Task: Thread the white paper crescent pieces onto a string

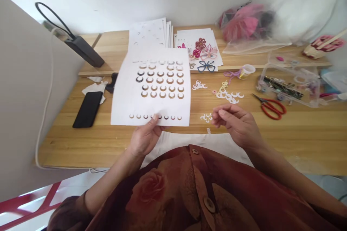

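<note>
My left hand (145, 135) pinches the near edge of a white paper sheet (154, 90) punched with rows of round holes, holding it tilted up over the wooden table (284, 130). My right hand (235, 122) hovers to the right of the sheet with fingers curled together; whether something tiny sits between them I cannot tell. A small white curled paper cutout (206, 117) lies just left of its fingertips. More white crescent cutouts (230, 96) lie beyond it.
Red-handled scissors (271, 107) lie at the right, near a clear plastic box (290, 79). A black phone (88, 109) rests at the left, a black lamp (81, 48) behind it. Stacked white sheets (149, 32), quilled paper flowers (203, 52) and a bag of pink material (244, 25) sit at the back.
</note>
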`<state>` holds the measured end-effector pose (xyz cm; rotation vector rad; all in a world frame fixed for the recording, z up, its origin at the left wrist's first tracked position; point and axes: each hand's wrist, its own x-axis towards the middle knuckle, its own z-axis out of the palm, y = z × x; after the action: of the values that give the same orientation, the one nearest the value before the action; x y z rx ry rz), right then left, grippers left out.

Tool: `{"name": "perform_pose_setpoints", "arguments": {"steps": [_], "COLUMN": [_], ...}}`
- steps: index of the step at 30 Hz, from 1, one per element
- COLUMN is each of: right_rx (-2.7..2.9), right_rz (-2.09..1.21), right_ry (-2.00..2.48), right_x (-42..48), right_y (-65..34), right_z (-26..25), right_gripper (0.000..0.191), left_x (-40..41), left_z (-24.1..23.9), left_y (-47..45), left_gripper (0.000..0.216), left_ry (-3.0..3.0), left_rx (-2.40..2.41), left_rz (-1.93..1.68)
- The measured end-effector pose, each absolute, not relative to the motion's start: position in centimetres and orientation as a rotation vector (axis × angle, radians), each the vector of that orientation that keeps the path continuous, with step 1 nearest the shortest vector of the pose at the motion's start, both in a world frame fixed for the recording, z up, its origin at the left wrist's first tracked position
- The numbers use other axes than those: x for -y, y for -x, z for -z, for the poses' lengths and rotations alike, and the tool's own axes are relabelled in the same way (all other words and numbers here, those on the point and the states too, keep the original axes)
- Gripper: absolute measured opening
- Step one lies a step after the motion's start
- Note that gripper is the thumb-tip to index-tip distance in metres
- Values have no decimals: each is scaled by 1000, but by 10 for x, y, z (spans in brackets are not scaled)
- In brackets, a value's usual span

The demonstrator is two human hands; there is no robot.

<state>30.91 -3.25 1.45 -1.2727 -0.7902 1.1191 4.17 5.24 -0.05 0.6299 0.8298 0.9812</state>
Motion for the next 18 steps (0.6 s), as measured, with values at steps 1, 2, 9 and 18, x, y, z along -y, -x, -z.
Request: {"name": "perform_pose_setpoints", "arguments": {"steps": [1, 2, 9, 18], "right_rx": [840, 888, 1023, 1024], "right_rz": [-1134, -1142, -1200, -1187], "right_ry": [1271, 1262, 1195, 1172], "right_x": [29, 25, 1, -7], "right_y": [-304, -298, -272, -272], "right_z": [-15, -16, -25, -17], "right_gripper": [21, 23, 35, 31], "left_x": [-51, -51, -55, -60], "left_z": [1, 0, -5, -1], "left_y": [-46, -50, -66, -74], "left_gripper": [46, 51, 66, 65], "left_ry": [-645, -662, -724, -734], "left_rx": [-815, -800, -752, -730], "left_rz": [-964, -953, -868, -857]}}
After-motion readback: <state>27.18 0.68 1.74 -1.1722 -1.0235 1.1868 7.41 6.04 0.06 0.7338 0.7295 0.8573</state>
